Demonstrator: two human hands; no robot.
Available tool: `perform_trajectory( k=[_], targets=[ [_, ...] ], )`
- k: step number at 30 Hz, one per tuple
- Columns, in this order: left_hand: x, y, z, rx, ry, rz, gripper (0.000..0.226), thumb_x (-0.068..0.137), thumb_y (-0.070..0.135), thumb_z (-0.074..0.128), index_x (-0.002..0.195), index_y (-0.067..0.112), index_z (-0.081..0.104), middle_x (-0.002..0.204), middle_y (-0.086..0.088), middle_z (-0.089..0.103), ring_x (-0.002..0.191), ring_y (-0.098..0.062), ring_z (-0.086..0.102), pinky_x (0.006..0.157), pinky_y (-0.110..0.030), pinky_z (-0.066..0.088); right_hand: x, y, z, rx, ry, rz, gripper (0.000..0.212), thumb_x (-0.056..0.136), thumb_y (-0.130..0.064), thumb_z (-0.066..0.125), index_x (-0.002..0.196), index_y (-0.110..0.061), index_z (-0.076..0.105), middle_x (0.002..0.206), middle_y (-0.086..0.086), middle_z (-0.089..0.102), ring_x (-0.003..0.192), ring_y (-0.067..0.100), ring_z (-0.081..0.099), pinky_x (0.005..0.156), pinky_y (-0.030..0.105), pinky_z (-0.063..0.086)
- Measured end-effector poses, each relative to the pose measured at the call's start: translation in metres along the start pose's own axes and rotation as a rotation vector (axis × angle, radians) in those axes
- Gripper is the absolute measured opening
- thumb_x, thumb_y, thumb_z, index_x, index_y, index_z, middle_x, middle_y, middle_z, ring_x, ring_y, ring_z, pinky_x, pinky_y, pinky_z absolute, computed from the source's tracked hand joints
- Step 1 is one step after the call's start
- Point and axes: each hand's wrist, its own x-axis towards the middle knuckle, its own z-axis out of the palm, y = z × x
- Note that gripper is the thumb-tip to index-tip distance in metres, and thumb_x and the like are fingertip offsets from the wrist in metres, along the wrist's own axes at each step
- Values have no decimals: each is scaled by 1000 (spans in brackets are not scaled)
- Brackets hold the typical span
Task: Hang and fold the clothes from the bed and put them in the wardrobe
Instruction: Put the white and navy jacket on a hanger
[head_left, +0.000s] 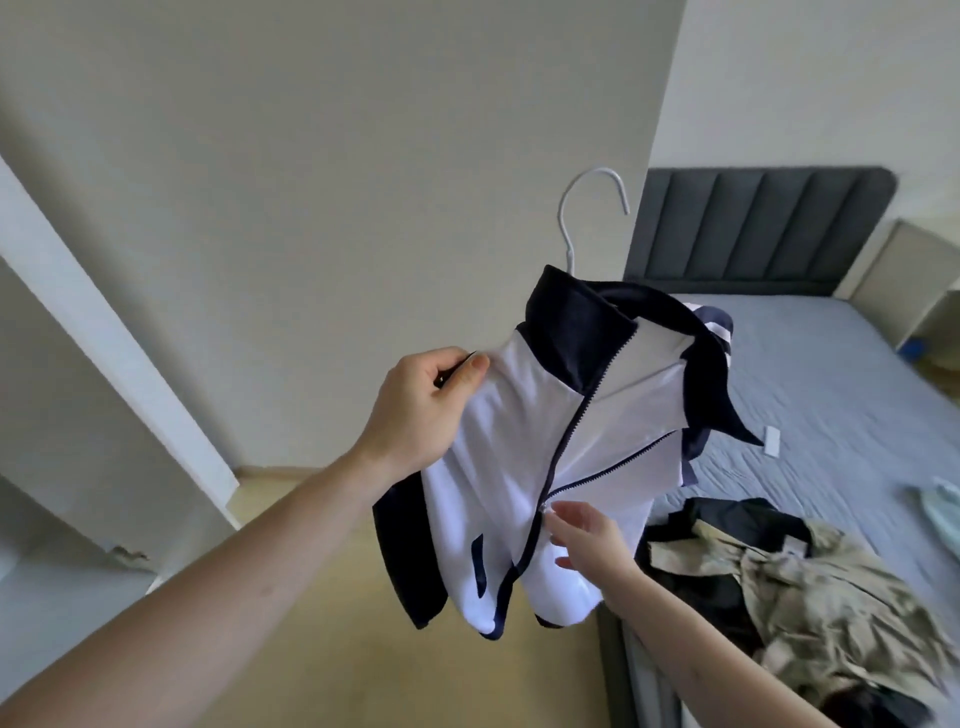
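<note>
Two hands (423, 410), smooth jacket (498, 457)

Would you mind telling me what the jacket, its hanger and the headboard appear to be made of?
Jacket: smooth, slightly glossy white fabric with navy trim, probably a synthetic sports knit, judging by its sheen and soft drape. Hanger: thin white hook, likely coated wire or plastic; too slim to tell. Headboard: dark grey, padded in vertical channels, apparently upholstered in matt fabric.

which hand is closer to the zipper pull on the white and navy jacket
Right. The right hand has its fingers at the zipper pull of the white and navy zip-up jacket. The left hand grips the jacket's shoulder, up and off to the side.
</note>
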Motion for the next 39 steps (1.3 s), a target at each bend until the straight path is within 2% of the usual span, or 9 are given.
perform_trajectory(
  k=[4,12,18,24,27,30,32,35,39],
  targets=[
    [12,22,76,-58,-122,13,47,104,37,57,65,12,46,59,9,30,57,-12,31,57,-32,27,-6,25,-66,9,104,22,14,90,-38,77,101,-29,76,92,-13,78,88,7,74,63,18,56],
    [8,70,268,-190,-351,-22,46,103,41,58,61,25,47,57,13,31,55,-7,31,54,-24,27,-31,86,-232,47,159,181,17,91,-14,77,106,-20,75,99,-2,79,97,15,73,64,21,57],
    [-9,99,393,-289,-461,-88,47,105,33,58,71,2,49,64,6,36,61,-8,34,58,-24,28,-37,133,-345,31,288,240,8,91,-23,79,93,-18,75,88,2,78,87,19,73,64,26,58],
    [-16,102,468,-408,-469,-246,45,104,32,59,61,22,54,61,16,43,60,-5,40,60,-18,33,-20,163,-415,-21,412,229,16,95,-26,74,91,-11,71,83,2,77,85,22,75,60,27,56],
    [-10,80,496,-448,-433,-328,54,102,42,59,69,3,43,67,-5,36,66,-19,34,63,-33,29,0,171,-435,25,412,271,7,93,-20,74,97,-15,70,86,1,78,81,18,75,61,25,55],
    [0,40,525,-441,-417,-453,62,96,54,58,77,-4,47,72,-8,45,70,-19,43,68,-37,35,26,189,-447,83,389,362,10,95,-16,70,103,-10,69,85,7,75,67,15,70,62,26,56],
    [7,3,545,-376,-378,-531,59,94,59,58,73,4,50,69,-3,45,68,-15,43,68,-30,36,44,209,-450,56,383,411,10,97,-15,67,105,-9,66,86,8,72,65,15,70,64,29,59],
    [21,-60,574,-287,-317,-626,53,94,55,60,56,24,40,59,11,31,59,-8,31,59,-24,27,77,241,-447,-4,369,503,10,99,-14,60,108,-10,61,93,11,70,77,23,70,84,49,63],
    [34,-162,610,-245,-260,-809,51,102,36,61,57,18,47,54,17,32,55,-5,31,63,-30,26,129,280,-430,-111,314,611,13,101,-13,51,113,-13,57,102,12,66,88,31,69,88,51,61]
  ],
)
